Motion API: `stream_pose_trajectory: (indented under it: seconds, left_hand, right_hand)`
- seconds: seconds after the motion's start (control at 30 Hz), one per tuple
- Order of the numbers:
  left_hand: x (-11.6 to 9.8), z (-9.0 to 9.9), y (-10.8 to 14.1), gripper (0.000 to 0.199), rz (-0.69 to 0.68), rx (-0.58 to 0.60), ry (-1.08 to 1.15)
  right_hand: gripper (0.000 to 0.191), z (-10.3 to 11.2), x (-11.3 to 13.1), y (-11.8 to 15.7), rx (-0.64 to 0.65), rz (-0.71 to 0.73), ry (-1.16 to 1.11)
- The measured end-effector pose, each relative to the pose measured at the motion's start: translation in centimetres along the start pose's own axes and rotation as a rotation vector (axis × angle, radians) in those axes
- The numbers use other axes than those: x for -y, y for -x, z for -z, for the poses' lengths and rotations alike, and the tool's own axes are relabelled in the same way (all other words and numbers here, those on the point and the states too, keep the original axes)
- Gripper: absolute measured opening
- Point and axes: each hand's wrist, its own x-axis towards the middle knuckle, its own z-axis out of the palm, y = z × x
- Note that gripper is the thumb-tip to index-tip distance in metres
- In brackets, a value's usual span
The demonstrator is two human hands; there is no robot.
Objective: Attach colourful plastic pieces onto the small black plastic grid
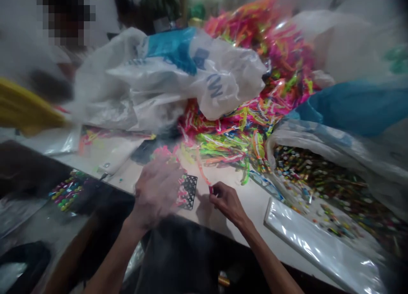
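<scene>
My left hand (159, 187) is smeared by motion and lies over a small black lattice-patterned card (191, 187) with pink curly pieces (181, 192) along it. Bright pink bits (165, 152) show past its far side; its fingers are too blurred to read. To the right, my right hand (227, 201) is closed, thumb and fingertips pinching the pink end of a thin orange strip (203, 168). The strip rises away from the fingers toward a heap of neon strips (219, 147) in yellow, green, pink and orange.
A white plastic bag (137, 81) covers the table's (124, 181) far side. At right, an open bag of mixed small pieces (321, 170) sits behind a stack of clear plastic sleeves (318, 238). Someone in a yellow sleeve (25, 104) reaches in at left. Colourful beads (68, 189) lie below the table edge.
</scene>
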Motion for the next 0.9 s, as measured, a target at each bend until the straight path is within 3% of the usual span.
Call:
stream_pose_trajectory:
  seconds: [0.13,0.23,0.33,0.53,0.67,0.73,0.8,0.83,0.9]
  left_hand:
    - [-0.1,0.0,-0.1,0.039,0.000,-0.015,0.025]
    - [-0.1,-0.1,-0.1,0.039,0.007,-0.010,0.032]
    - [0.0,0.0,0.0,0.040,0.001,-0.006,0.035]
    - [-0.2,-0.1,-0.4,0.049,-0.024,0.038,-0.008]
    - [0.1,-0.2,-0.5,0.045,-0.052,0.042,-0.054]
    - [0.5,-0.1,-0.2,0.043,-0.048,0.007,-0.048]
    - [1.0,-0.1,0.1,0.044,-0.059,-0.014,-0.037]
    - [1.2,-0.1,0.2,0.044,-0.068,-0.020,-0.035]
    - [1.4,-0.1,0.1,0.044,-0.082,-0.044,-0.037]
  right_hand:
    - [0.008,-2.9,0.8,-1.6,0.132,0.039,-0.539]
    - [0.008,-4.3,0.8,-2.9,0.185,0.099,-0.601]
    - [0.002,-4.3,1.1,-4.0,0.225,0.162,-0.428]
    - [0.013,-3.8,4.7,-4.6,0.259,0.395,0.307]
    - [0.015,-3.9,5.8,-4.4,0.329,0.422,0.423]
    - [0.015,-2.3,4.2,-3.9,0.257,0.367,0.360]
    - [0.026,1.0,1.2,-2.9,0.053,0.238,0.336]
    - [0.032,3.0,-0.7,-2.2,-0.070,0.133,0.365]
    - [0.027,7.5,-4.7,-0.8,-0.284,-0.185,0.549]
